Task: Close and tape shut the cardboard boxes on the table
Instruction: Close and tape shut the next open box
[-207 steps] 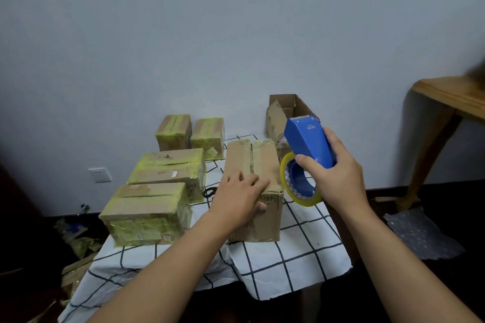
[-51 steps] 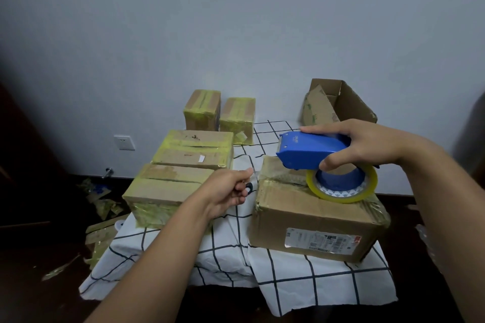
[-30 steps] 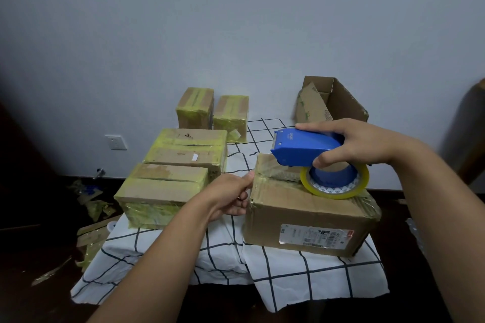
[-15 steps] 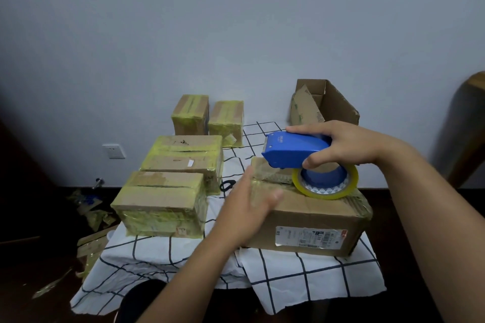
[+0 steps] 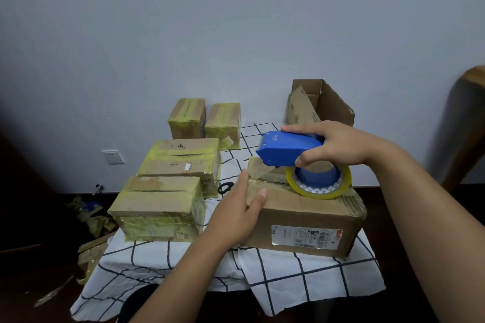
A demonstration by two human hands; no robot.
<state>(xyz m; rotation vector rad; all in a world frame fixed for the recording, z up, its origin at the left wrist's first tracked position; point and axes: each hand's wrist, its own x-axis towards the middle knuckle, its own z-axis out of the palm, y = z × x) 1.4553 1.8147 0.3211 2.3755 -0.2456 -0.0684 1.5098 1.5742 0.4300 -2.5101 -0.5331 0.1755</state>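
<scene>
Head view. The closed cardboard box point(image 5: 304, 217) lies at the near right of the counter point(image 5: 301, 275), which is draped in a white cloth with a black grid; a printed shipping label point(image 5: 305, 237) faces the viewer on its front side. The right hand point(image 5: 333, 145) grips the blue tape dispenser point(image 5: 287, 149) from above, fingers point(image 5: 301, 160) curled round its body, so that the yellow tape roll point(image 5: 319, 183) rests on the box top near its far edge. The dispenser's cutting end points left, above the taped far-left corner of the box. The left hand point(image 5: 240, 211) presses flat against the left end of the box, fingers straight and close together, thumb lying over the top edge.

To the left stand four boxes already wrapped in yellowish tape: the near taped box point(image 5: 158, 207), the middle taped box point(image 5: 181, 162) just behind it, and two small taped boxes point(image 5: 204, 119) side by side by the wall. An open box point(image 5: 321, 105), flaps raised, stands behind the dispenser at the far right. A small dark object point(image 5: 225, 187), possibly scissor handles, lies on the cloth between the middle taped box and the box being worked. A wall socket point(image 5: 112, 157) is on the wall at left; cardboard scraps point(image 5: 91, 217) litter the floor below it.
</scene>
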